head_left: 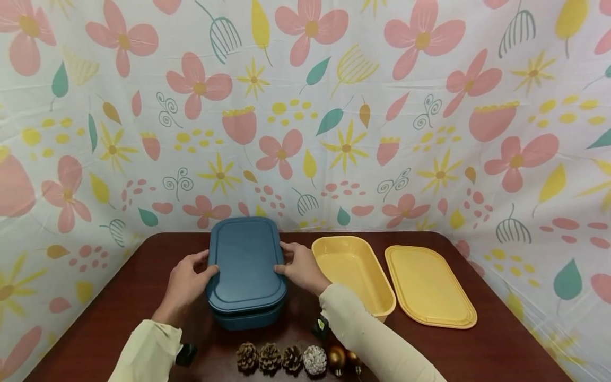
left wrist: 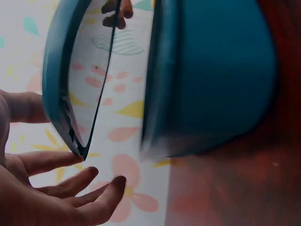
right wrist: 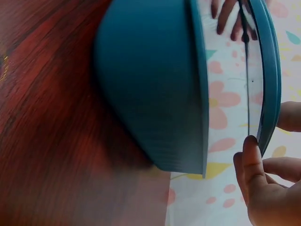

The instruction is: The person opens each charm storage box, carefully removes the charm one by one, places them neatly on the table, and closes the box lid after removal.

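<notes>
Both hands hold a blue rectangular lid [head_left: 245,260] above a matching blue container [head_left: 248,321]. The left hand [head_left: 183,284] pinches the lid's left edge, thumb on top and fingers below. On the opposite edge, the right hand [head_left: 302,265] grips the same way. Each wrist view shows a gap between lid and container: the lid [left wrist: 55,70] stands apart from the container [left wrist: 216,70] in the left one, and likewise the lid [right wrist: 270,61] from the container [right wrist: 150,84] in the right one. The container's inside is hidden under the lid.
An uncovered yellow container [head_left: 353,270] stands right of the blue one, with a yellow lid [head_left: 429,286] lying beside it. Along the front are brown pine cones [head_left: 269,358], a whitish pine cone [head_left: 315,361] and shiny brown-gold baubles [head_left: 337,358]. A floral curtain [head_left: 305,116] hangs behind the table.
</notes>
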A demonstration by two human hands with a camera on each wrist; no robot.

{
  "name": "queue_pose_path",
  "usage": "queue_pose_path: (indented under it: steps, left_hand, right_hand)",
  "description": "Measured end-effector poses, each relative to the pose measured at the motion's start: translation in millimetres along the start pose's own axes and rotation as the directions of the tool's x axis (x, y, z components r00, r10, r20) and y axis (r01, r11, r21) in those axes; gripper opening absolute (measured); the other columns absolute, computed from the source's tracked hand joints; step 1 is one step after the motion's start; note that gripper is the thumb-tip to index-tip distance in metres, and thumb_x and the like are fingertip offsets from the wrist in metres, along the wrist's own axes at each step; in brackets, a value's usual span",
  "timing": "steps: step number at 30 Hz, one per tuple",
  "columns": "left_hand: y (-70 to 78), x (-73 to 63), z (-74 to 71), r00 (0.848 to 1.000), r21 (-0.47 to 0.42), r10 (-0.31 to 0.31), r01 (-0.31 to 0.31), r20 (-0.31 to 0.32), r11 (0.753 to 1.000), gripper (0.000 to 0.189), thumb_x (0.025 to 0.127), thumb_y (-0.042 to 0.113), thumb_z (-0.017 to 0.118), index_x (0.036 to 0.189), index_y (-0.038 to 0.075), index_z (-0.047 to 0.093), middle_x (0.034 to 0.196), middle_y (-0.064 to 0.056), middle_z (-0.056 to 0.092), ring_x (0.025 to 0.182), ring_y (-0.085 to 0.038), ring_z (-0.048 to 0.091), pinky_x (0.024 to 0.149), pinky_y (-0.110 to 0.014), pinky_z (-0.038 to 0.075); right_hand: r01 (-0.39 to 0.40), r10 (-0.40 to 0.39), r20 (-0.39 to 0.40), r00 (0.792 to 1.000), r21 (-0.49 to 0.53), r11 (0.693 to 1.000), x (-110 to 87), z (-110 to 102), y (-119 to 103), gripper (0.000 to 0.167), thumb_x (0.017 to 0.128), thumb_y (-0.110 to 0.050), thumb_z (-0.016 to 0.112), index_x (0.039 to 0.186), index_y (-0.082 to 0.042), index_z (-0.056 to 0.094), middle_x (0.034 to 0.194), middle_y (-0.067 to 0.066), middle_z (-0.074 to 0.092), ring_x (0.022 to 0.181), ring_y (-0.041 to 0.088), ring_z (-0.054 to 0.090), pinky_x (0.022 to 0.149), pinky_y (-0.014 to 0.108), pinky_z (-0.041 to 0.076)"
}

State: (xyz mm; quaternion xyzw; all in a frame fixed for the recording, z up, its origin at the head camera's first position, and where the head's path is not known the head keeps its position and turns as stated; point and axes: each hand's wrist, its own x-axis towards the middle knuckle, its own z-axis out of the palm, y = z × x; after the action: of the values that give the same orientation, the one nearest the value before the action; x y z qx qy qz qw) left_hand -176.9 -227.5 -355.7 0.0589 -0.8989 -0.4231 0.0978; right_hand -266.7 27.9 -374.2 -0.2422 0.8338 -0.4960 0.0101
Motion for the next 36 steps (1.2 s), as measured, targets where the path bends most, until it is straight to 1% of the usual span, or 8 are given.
queue_pose_path:
  steps: [4, 6, 9, 14, 18, 22, 27, 36]
  left_hand:
    - [-9.7, -0.9, 6.4, 0.998, 0.006, -0.017, 0.016, 0.060, 1.000, 0.064, 0.100, 0.025, 0.059, 0.154, -0.001, 0.036, 0.161, -0.024, 0.033, 0.149, -0.046, 0.030, 0.110, -0.060, 0.043]
    - [-13.3, -0.6, 8.4, 0.997, 0.009, -0.021, 0.021, 0.077, 1.000, 0.066, 0.100, 0.026, 0.059, 0.155, 0.000, 0.034, 0.163, -0.022, 0.031, 0.151, -0.046, 0.026, 0.111, -0.059, 0.043]
    - [-18.1, 0.1, 11.0, 0.994, -0.014, -0.034, 0.036, 0.102, 0.999, 0.069, 0.101, 0.027, 0.059, 0.157, 0.000, 0.030, 0.163, -0.022, 0.028, 0.150, -0.045, 0.028, 0.109, -0.056, 0.046]
    - [-23.9, 1.5, 15.9, 0.989, -0.053, -0.052, 0.059, 0.135, 0.997, 0.070, 0.101, 0.025, 0.058, 0.157, -0.003, 0.025, 0.159, -0.029, 0.032, 0.144, -0.044, 0.039, 0.104, -0.053, 0.051]
    - [-27.7, 4.2, 18.7, 0.987, -0.087, -0.060, 0.073, 0.148, 0.994, 0.072, 0.102, 0.023, 0.057, 0.158, -0.002, 0.020, 0.160, -0.030, 0.028, 0.145, -0.044, 0.038, 0.105, -0.053, 0.050]
    - [-30.5, 7.6, 22.2, 0.987, -0.093, -0.046, 0.061, 0.156, 0.994, 0.074, 0.102, 0.022, 0.056, 0.159, -0.001, 0.015, 0.162, -0.029, 0.025, 0.144, -0.045, 0.038, 0.105, -0.053, 0.050]
    - [-29.4, 8.9, 24.2, 0.986, -0.073, -0.041, 0.054, 0.163, 0.996, 0.074, 0.103, 0.020, 0.055, 0.159, -0.002, 0.014, 0.162, -0.030, 0.024, 0.144, -0.046, 0.038, 0.104, -0.054, 0.050]
    - [-26.8, 12.9, 25.0, 0.984, 0.021, -0.029, 0.025, 0.174, 0.999, 0.072, 0.102, 0.018, 0.056, 0.159, -0.004, 0.017, 0.161, -0.031, 0.025, 0.143, -0.047, 0.038, 0.105, -0.056, 0.049]
  right_hand:
    - [0.008, -0.009, -0.013, 1.000, -0.051, 0.999, -1.2, 3, 4, 0.065, 0.088, -0.009, 0.075, 0.146, 0.003, 0.048, 0.137, 0.021, 0.059, 0.109, 0.029, 0.069, 0.085, 0.037, 0.061]
    - [0.014, -0.015, -0.012, 1.000, -0.080, 0.997, -1.2, 4, 4, 0.066, 0.088, -0.010, 0.076, 0.146, 0.004, 0.049, 0.138, 0.021, 0.058, 0.110, 0.029, 0.069, 0.086, 0.037, 0.061]
    - [0.014, -0.015, -0.009, 1.000, -0.125, 0.992, -1.5, 7, 5, 0.067, 0.087, -0.012, 0.077, 0.146, 0.004, 0.049, 0.139, 0.021, 0.058, 0.113, 0.029, 0.067, 0.089, 0.039, 0.060]
    - [-0.003, 0.005, 0.009, 1.000, -0.163, 0.987, -3.7, 12, 6, 0.069, 0.087, -0.014, 0.078, 0.146, 0.005, 0.047, 0.141, 0.022, 0.056, 0.117, 0.031, 0.064, 0.092, 0.042, 0.058]
    - [-0.014, 0.019, 0.029, 0.999, -0.160, 0.987, -3.9, 13, 7, 0.071, 0.087, -0.014, 0.078, 0.147, 0.007, 0.045, 0.141, 0.024, 0.056, 0.119, 0.032, 0.063, 0.091, 0.042, 0.059]
    - [-0.029, 0.034, 0.031, 0.999, -0.160, 0.987, -2.6, 14, 8, 0.071, 0.087, -0.014, 0.078, 0.147, 0.006, 0.045, 0.141, 0.023, 0.056, 0.120, 0.032, 0.064, 0.091, 0.041, 0.059]
    - [-0.061, 0.066, 0.034, 0.997, -0.144, 0.988, -1.7, 14, 7, 0.070, 0.089, -0.014, 0.076, 0.148, 0.005, 0.044, 0.143, 0.023, 0.056, 0.123, 0.035, 0.063, 0.092, 0.043, 0.059]
    - [-0.124, 0.132, 0.071, 0.989, -0.111, 0.986, -1.3, 16, 11, 0.068, 0.091, -0.013, 0.073, 0.149, 0.005, 0.043, 0.139, 0.024, 0.060, 0.122, 0.034, 0.065, 0.091, 0.044, 0.060]
